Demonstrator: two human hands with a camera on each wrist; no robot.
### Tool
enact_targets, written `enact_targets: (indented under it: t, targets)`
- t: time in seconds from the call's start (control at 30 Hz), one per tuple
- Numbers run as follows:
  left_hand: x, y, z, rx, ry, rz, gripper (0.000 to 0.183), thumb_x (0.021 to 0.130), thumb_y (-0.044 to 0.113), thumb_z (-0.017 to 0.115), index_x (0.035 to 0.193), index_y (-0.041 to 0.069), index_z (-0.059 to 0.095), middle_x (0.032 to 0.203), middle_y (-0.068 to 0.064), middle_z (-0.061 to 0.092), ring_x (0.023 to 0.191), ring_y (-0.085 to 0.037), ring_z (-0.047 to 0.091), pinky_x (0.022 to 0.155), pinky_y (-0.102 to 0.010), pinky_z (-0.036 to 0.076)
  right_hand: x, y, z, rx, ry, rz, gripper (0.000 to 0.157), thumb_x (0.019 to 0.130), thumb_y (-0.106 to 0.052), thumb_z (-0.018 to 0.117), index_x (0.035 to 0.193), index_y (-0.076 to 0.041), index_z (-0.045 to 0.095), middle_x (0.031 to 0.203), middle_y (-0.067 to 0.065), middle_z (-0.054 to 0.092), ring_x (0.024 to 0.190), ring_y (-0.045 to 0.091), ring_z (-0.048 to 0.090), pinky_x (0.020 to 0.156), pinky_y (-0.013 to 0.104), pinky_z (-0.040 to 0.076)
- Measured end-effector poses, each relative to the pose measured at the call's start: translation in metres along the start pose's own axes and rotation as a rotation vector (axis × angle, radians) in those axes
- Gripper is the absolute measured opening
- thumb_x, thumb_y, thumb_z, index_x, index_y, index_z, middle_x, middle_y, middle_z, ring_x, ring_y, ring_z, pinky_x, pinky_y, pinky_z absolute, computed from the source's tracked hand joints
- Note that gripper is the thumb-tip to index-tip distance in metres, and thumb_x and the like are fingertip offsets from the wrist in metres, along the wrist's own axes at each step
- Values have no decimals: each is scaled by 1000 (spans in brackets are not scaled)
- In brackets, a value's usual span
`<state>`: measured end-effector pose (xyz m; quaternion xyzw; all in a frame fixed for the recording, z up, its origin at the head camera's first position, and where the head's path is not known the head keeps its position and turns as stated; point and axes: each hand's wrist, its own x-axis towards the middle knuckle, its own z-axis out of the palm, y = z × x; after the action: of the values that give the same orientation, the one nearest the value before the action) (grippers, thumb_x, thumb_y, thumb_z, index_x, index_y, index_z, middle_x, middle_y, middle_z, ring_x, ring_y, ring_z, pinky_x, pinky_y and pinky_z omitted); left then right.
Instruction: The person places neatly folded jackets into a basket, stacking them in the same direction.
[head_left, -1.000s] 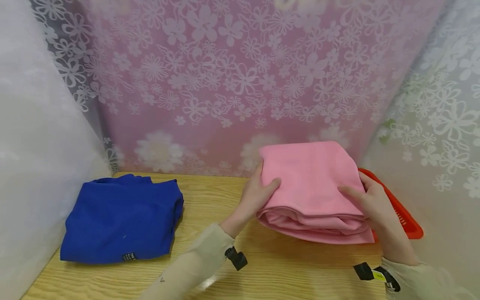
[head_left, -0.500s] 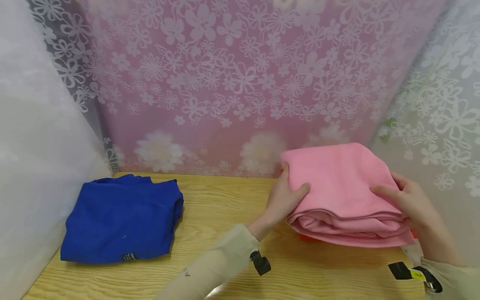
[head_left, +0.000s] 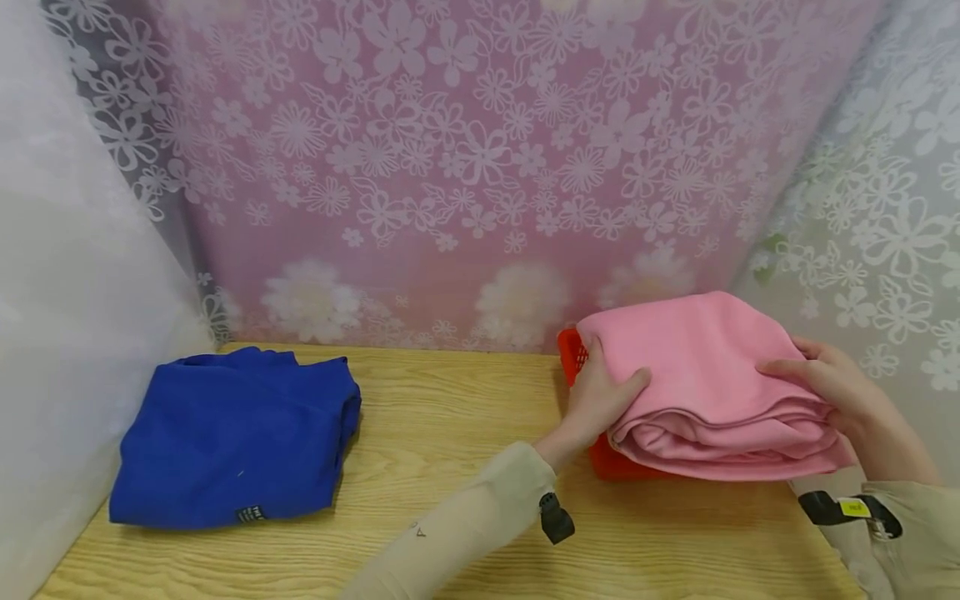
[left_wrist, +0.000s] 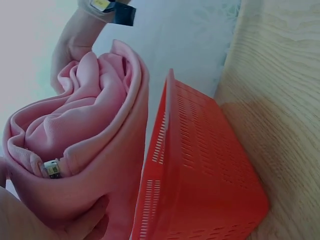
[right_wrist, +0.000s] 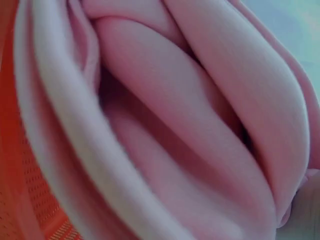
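Note:
A folded pink garment [head_left: 697,367] is held up between both hands, over a red plastic basket [left_wrist: 210,165] with slotted walls. My left hand [head_left: 603,396] grips its left side, thumb on top and fingers beneath. On the opposite side my right hand [head_left: 832,387] holds it the same way, thumb on the upper face. In the left wrist view the garment hangs right at the basket's rim, its rolled layers and a small white label showing. The right wrist view is filled by the pink folds, with the basket wall behind them. Most of the basket is hidden under the garment in the head view.
A folded blue garment [head_left: 232,442] with a small dark label lies at the left of the wooden table [head_left: 450,400]. A pink flowered curtain [head_left: 465,167] hangs behind the table. Pale sheeting [head_left: 892,250] closes the right side, and white sheeting [head_left: 82,275] the left.
Both hands have carried the pink garment to the right, over the basket, and slightly lower at the end. The basket's left edge now shows beside it. The blue garment stays put.

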<state>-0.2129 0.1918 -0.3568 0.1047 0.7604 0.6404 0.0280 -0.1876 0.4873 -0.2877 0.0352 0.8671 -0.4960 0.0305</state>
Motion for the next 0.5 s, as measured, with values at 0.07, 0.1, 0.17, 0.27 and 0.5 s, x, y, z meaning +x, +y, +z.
enact_targets:
  t: [0.07,0.1,0.17,0.27,0.5]
  targets:
    - [3,-3,5,9,6,-16,103,87,44,73,164,12,13,146,-5,56,116,-13,60,100,-30,48,6,0,-5,-46,-29,19,23,103,-17,58,119,-32,61,91,-20,65,77,1,64,68,21,55]
    - [5,-4,7,5,4,-22,102,87,44,74,164,12,15,142,-6,58,114,-13,61,98,-30,49,10,1,-7,-75,-48,26,28,103,-18,56,131,-22,57,92,-21,64,78,1,63,69,22,55]
    - [7,-5,11,0,3,-47,97,87,45,74,162,12,21,137,-6,61,111,-14,62,97,-31,49,16,2,-12,-131,-77,41,45,104,-20,55,143,-2,45,94,-21,63,81,0,61,71,22,54]
    - [10,-7,17,-1,-6,-101,89,87,46,74,156,12,30,131,-6,62,109,-17,62,99,-35,50,26,8,-17,-148,-109,94,50,103,-24,58,143,3,45,94,-19,63,83,2,61,74,23,54]
    - [14,-19,27,17,5,-219,96,86,46,71,161,9,25,152,-7,49,127,-22,56,110,-39,43,51,34,-11,-185,-116,67,41,99,-21,63,135,0,58,95,-21,63,87,-2,57,76,20,50]
